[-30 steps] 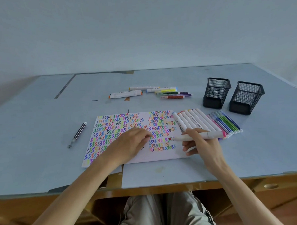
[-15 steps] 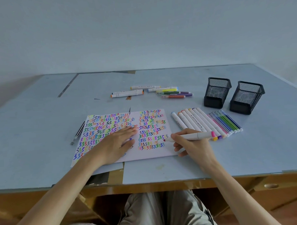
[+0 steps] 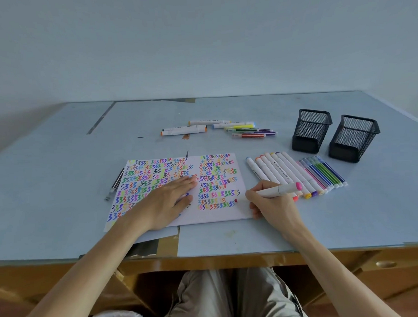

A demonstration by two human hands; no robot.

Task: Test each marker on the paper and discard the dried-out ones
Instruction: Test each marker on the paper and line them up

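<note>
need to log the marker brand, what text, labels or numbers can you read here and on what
"3": rows of squiggles on the paper look like repeated 3s in many colours; they may be plain test marks.
Dark print on the white markers beside the paper: too small to read.
Dark print on the far white markers: blurred, unreadable.
Held marker, thin markers, mesh cups: no text seen.

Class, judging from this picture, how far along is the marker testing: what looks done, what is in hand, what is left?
Done: the paper is nearly full of colored squiggles. In hand: the right hand holds a pink-capped marker, tip at the last row, while the left hand presses the sheet flat. Probably left: the row of markers beside the paper, perhaps the far group; both mesh cups look empty.
</note>
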